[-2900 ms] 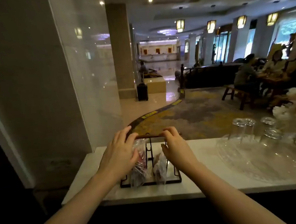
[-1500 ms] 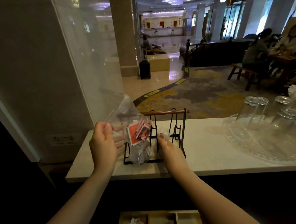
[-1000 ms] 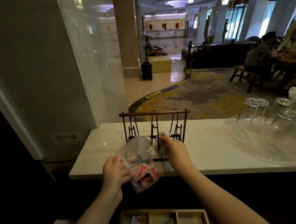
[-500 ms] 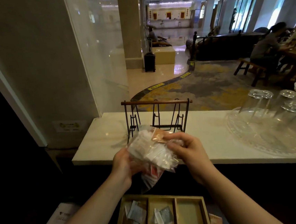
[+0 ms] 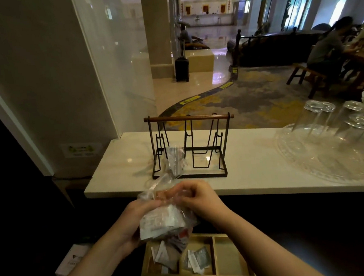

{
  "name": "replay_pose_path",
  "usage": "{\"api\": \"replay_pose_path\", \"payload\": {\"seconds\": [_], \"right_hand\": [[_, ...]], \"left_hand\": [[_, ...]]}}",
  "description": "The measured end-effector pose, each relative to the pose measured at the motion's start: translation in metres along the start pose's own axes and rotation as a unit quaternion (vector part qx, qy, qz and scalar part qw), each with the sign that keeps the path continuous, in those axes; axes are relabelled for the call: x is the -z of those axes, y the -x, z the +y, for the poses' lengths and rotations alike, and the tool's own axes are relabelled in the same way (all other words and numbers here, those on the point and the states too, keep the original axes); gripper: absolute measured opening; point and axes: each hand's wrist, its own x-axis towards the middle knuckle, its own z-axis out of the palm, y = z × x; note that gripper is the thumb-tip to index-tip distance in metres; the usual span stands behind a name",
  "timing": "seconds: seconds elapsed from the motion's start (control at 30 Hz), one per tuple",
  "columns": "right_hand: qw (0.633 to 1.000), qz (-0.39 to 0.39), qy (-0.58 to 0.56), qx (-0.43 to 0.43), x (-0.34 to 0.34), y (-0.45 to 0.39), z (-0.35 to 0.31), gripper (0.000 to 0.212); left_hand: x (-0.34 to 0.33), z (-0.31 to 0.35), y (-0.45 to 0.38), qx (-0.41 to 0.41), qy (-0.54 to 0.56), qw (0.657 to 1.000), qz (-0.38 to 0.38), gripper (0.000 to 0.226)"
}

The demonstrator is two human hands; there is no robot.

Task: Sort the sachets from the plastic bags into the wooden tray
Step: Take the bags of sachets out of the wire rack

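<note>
1. Above the wooden tray (image 5: 235, 274), your two hands hold a clear plastic bag (image 5: 162, 219) packed with sachets (image 5: 160, 223).
2. Your left hand (image 5: 136, 222) is curled around the left side of that bag, supporting its bulk.
3. Your right hand (image 5: 196, 197) pinches the crumpled top of the bag with bent fingers, near the left hand's fingertips.
4. That tray has three compartments: the left one holds white and brown sachets, the middle one holds white and grey sachets (image 5: 198, 259), and the bag hangs over the left one.
5. Beyond the tray, a second plastic bag (image 5: 174, 160) with sachets stands in the left part of a black wire rack (image 5: 190, 146) on the white surface (image 5: 257, 166).
6. Right of the rack, upturned glasses (image 5: 321, 113) sit on a clear glass platter (image 5: 334, 161).
7. Left of the tray, a small white box (image 5: 70, 262) lies in shadow.
</note>
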Motion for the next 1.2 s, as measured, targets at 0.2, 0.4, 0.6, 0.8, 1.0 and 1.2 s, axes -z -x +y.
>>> {"api": "replay_pose_path", "payload": {"seconds": [0.2, 0.4, 0.6, 0.8, 1.0, 1.2], "right_hand": [[0.978, 0.167, 0.122, 0.013, 0.008, -0.044, 0.005, 0.028], [0.886, 0.148, 0.439, -0.015, -0.001, -0.077, 0.028, 0.051], [0.893, 0.203, 0.396, 0.064, 0.003, -0.089, 0.011, 0.009], [0.975, 0.177, 0.077, 0.108, 0.010, -0.043, -0.043, 0.014], [0.954, 0.039, -0.296, 0.010, 0.013, 0.023, -0.032, 0.013], [0.974, 0.129, -0.174, -0.069, -0.021, 0.062, 0.032, 0.018]], "left_hand": [[0.005, -0.016, -0.004, -0.008, 0.007, 0.994, 0.105, 0.016], [0.000, -0.028, -0.011, -0.010, -0.007, 0.987, 0.160, 0.007], [-0.009, -0.026, -0.016, -0.002, 0.013, 0.985, 0.174, 0.023], [-0.006, -0.028, -0.015, -0.031, 0.038, 0.987, 0.153, 0.047], [-0.007, -0.036, -0.001, -0.110, 0.049, 0.991, 0.065, 0.064], [0.001, -0.069, 0.025, -0.151, -0.094, 0.981, 0.079, 0.042]]}}
